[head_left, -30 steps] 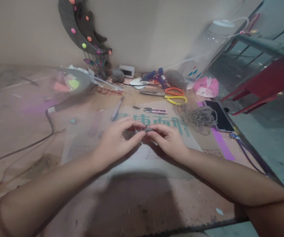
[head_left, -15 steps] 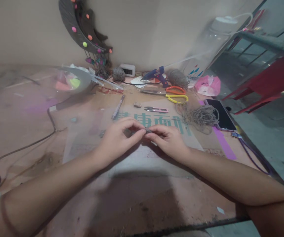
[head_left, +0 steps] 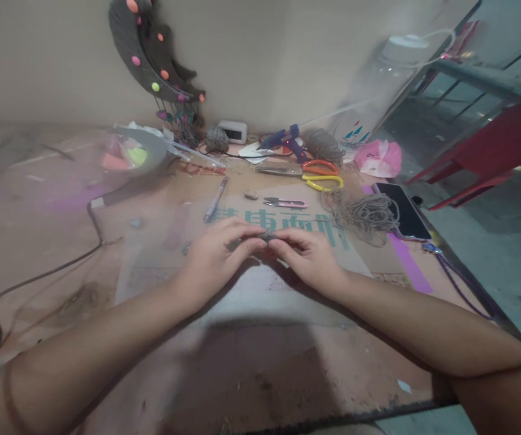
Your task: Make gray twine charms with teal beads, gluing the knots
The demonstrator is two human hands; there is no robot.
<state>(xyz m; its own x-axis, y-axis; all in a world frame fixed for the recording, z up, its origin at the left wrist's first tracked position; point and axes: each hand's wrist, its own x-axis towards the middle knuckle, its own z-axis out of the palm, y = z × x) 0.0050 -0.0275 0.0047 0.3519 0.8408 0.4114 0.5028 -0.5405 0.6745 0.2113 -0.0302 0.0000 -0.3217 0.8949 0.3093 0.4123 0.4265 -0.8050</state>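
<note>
My left hand and my right hand meet fingertip to fingertip over the middle of the table. Between them they pinch a small grey yarn piece, largely covered by the fingers. A thin strand seems to lead from it toward a loose heap of grey yarn on the right. Just beyond the hands lie pink-handled thread snips, a small greyish lump and a pen. Under the hands is a translucent sheet with green lettering.
Scissors with orange and yellow handles, a blue glue gun and yarn balls lie toward the wall. A phone sits by the right edge, below a large bottle. A black cable crosses the left side.
The fingertips have shifted slightly around the grey yarn piece, and a little more of it shows between them. The whole view has tilted a bit; nothing else on the table has moved.
</note>
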